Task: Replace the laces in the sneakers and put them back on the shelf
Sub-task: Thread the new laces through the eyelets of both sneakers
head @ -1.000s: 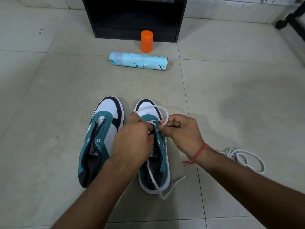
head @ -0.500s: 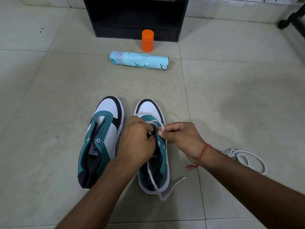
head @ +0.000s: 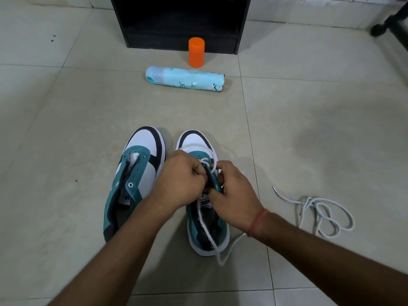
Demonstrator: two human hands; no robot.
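Left sneaker [head: 134, 180]: teal upper, white toe, black trim. Right sneaker [head: 198, 142]: same teal, white, black. Lace [head: 212, 239] in right sneaker white; loose lace [head: 326, 215] right of it white. Spray can [head: 185, 79] beyond sneakers pale blue, floral print. Cap [head: 196, 52] orange. Shelf [head: 176, 21] black. Floor [head: 77, 118] beige tile. Wrist thread [head: 257, 221] red.
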